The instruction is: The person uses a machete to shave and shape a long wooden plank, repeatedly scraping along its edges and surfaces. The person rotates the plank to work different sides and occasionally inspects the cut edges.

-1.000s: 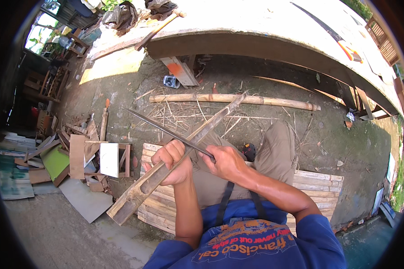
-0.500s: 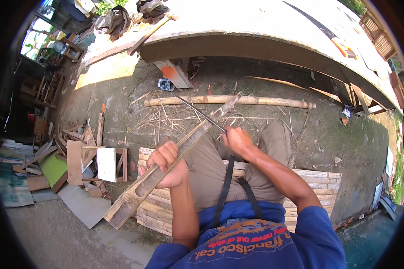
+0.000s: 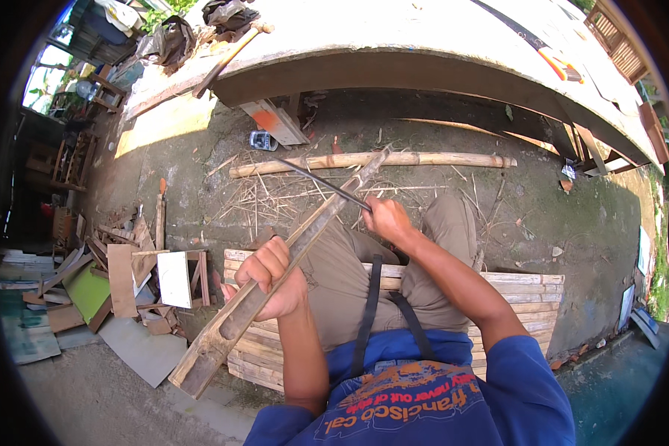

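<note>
The split bamboo piece point(image 3: 305, 244) ran slantwise through the left hand point(image 3: 269, 273), its thick near end jutting past the fist to the lower left and its thin end reaching away to the upper right. Hollow side up, it lay above the person's trousered lap. The left hand was closed round it, fingers curled over the far edge. The right hand point(image 3: 388, 221), just beside the strip's farther half, was clenched about the grip end of a long dark blade point(image 3: 320, 182). The blade crossed the strip; whether its edge bit into the bamboo could not be told. Under the person was a bench of bamboo slats point(image 3: 516, 297). Beyond the knees, shavings point(image 3: 264, 197) littered the ground near a round bamboo pole point(image 3: 453, 159). Farther off, a can point(image 3: 262, 140) lay below a table point(image 3: 394, 33), which bore a hammer point(image 3: 229, 62) and a saw point(image 3: 529, 41).
</note>
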Demonstrator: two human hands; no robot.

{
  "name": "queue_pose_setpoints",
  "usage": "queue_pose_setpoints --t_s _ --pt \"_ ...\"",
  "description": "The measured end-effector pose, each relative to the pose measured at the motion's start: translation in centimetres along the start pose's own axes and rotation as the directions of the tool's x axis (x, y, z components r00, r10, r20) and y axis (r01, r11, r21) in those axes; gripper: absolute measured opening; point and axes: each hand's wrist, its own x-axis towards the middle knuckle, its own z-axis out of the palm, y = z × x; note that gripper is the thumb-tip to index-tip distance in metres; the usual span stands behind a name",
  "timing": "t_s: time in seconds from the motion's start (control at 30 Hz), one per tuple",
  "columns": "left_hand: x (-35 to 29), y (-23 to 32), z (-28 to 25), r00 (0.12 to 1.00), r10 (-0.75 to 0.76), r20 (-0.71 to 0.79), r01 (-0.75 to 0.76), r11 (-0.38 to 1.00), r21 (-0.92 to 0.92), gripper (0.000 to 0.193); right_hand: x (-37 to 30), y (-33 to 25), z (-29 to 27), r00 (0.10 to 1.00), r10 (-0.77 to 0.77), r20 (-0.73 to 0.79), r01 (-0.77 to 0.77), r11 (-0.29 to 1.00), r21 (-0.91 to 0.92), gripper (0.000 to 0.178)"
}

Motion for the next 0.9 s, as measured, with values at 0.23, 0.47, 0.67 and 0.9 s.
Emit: queue_pose_setpoints --t_s 0.23,0.47,0.67,0.9 --pt "1.9 0.2 -2.0 1.000 0.012 0.027 -0.010 0.998 -0.068 0.057 -0.9 -0.9 1.5 0.999 -0.041 -0.026 0.045 0.989 0.143 0.028" --pt "1.6 -0.2 -1.7 0.999 0.020 -0.042 -0.022 0.999 -0.047 0.058 0.7 2.4 1.7 0.967 0.248 0.057 -0.249 0.968 0.011 0.026" --pt "2.1 -0.7 -1.0 1.000 -0.008 -0.012 0.007 0.997 -0.072 0.057 0.8 8.3 3.0 0.966 0.257 0.004 -0.257 0.966 -0.033 0.027" --pt "2.5 -0.5 -2.1 0.998 0.007 -0.064 -0.012 0.998 -0.069 0.055 1.3 5.2 1.4 0.913 0.391 0.117 -0.382 0.920 -0.092 0.030"
